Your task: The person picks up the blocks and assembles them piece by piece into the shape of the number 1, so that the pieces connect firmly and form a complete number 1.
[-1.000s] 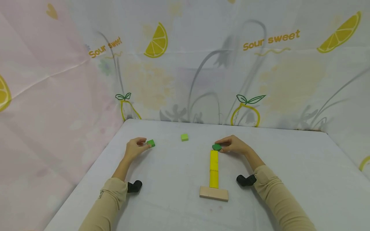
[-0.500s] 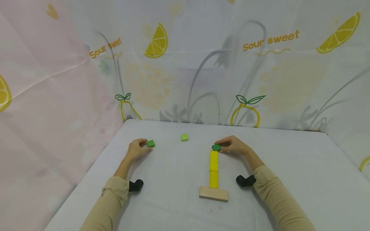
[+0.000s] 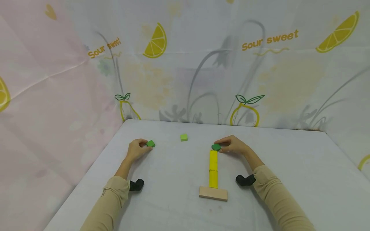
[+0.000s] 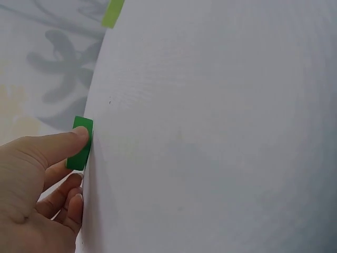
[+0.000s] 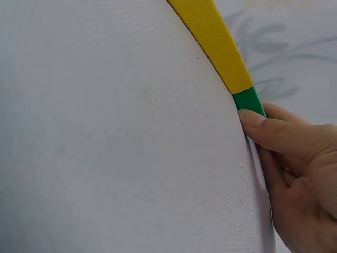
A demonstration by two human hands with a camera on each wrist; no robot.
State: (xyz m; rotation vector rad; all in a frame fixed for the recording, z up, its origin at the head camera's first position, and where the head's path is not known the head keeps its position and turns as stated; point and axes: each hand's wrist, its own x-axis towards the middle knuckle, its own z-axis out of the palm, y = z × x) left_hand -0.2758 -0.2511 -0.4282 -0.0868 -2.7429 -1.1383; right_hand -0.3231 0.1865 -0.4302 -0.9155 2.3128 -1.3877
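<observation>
On the left of the table my left hand (image 3: 137, 150) pinches a small green block (image 3: 151, 143); in the left wrist view the thumb lies on the face of that green block (image 4: 80, 143). My right hand (image 3: 233, 145) grips a darker green block (image 3: 215, 147) between thumb and fingers at the far end of a yellow strip. That strip is two yellow blocks (image 3: 213, 168) laid end to end. In the right wrist view the dark green block (image 5: 249, 100) meets the end of a yellow block (image 5: 215, 42), and my right thumb rests at its edge.
A plain wooden block (image 3: 213, 193) lies crosswise at the near end of the yellow strip. Farther back, between the hands, sits a light green block (image 3: 184, 137). A lemon-patterned cloth (image 3: 185, 80) hangs behind the white table (image 3: 173, 192).
My left thumb has shifted slightly on the green block, which has turned a little. The right hand and the yellow blocks stay in place.
</observation>
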